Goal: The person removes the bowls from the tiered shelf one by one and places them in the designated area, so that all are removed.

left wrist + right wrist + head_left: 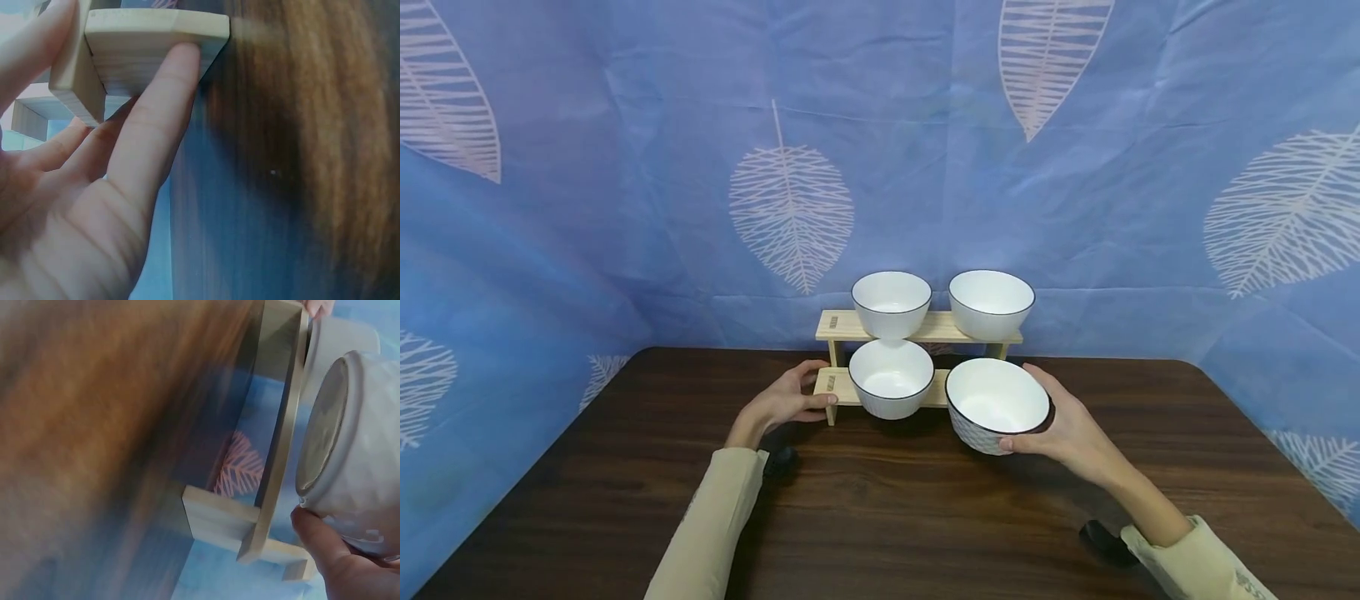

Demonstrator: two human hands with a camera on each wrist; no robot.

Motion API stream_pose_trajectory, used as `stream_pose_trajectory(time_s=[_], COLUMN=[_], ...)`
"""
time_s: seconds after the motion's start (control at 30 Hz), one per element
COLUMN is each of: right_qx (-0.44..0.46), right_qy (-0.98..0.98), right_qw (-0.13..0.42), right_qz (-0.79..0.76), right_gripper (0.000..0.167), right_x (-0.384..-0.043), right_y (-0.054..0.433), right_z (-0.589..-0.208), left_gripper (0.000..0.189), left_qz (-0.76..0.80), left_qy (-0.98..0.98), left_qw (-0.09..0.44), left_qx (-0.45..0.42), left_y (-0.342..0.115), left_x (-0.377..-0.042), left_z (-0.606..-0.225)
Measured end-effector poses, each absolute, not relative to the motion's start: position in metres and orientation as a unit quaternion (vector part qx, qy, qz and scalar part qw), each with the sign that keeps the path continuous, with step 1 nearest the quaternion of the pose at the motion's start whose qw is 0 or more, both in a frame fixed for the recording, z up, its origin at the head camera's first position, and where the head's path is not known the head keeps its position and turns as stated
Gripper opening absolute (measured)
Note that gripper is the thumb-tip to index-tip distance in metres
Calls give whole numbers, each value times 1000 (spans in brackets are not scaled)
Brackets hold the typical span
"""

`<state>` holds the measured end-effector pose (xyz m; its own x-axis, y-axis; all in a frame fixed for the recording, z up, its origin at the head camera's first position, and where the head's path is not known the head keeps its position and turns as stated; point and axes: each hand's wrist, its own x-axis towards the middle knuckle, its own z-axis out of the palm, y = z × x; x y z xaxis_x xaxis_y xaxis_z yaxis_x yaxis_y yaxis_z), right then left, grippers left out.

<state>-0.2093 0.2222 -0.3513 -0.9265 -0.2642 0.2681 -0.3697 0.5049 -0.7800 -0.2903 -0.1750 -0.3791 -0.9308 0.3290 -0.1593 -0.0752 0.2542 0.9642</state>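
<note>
A two-step wooden rack [946, 327] stands at the back of the table. My left hand [786, 398] grips the left end of its lower step, thumb at the front and other fingers behind; the left wrist view shows a finger against the support leg [131, 53]. My right hand [1067, 425] holds a white bowl [997, 396] with a dark rim and patterned outside, thumb on its near side. In the right wrist view the base of this bowl [322, 428] is off the step. Another white bowl [891, 380] sits on the lower step, at its left.
On the upper step stand a left white bowl [891, 304] and a right white bowl [992, 304]. Behind the dark wooden table [925, 517] hangs a blue cloth [880, 183] with pale leaf prints.
</note>
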Motion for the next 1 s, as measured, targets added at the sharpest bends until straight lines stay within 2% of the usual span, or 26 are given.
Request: stream_pose_trajectory(time_s=[0.77,1.0], right_qx=[241,260], right_qy=[-854,-835], right_qw=[44,19], right_qz=[460,485], right_gripper=[109,109], right_x=[-186,-179], right_y=[200,189], right_z=[-348,-350], left_gripper=[70,71], left_qz=[608,609], left_qy=[773,772], left_qw=[163,168], left_qx=[81,76], left_y=[-175,-175], left_x=[-295,-292], left_z=[-380,-382])
